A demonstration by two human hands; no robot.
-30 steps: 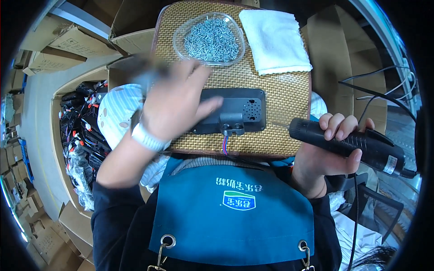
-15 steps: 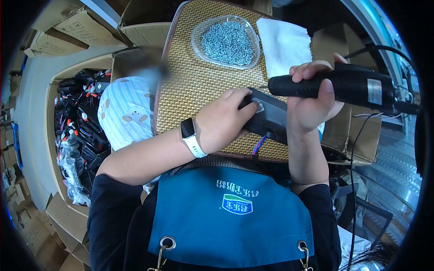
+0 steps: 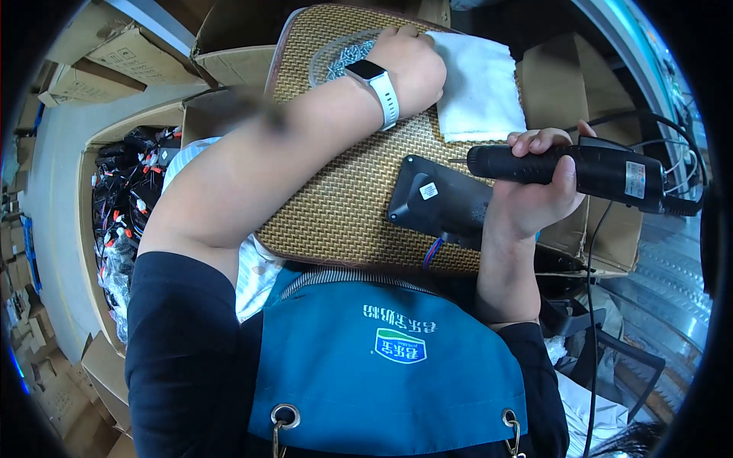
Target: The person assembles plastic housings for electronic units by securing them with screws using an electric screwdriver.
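Observation:
My left hand [image 3: 412, 72] reaches over the clear plastic tray [image 3: 314, 67] of small silver screws [image 3: 350, 61] at the far side of the woven mat. Its fingertips are hidden behind the back of the hand, so what they hold does not show. In my right hand [image 3: 531, 202] lies a black electric screwdriver [image 3: 595, 169], held level with its bit pointing left. Below the bit, a black plastic housing [image 3: 416, 202] with a small white label rests on the mat, partly covered by my right wrist. Blue and red wires [image 3: 433, 253] come out of its near side.
A folded white cloth [image 3: 479, 91] lies beside the tray on the woven mat [image 3: 328, 195]. At left stands a carton [image 3: 85, 229] full of black parts with wires. The screwdriver's black cable [image 3: 592, 305] hangs at right, near an open carton [image 3: 615, 221].
My left hand has left the black housing and moved up to the screw tray. The screwdriver has shifted slightly down and right, still in my right hand.

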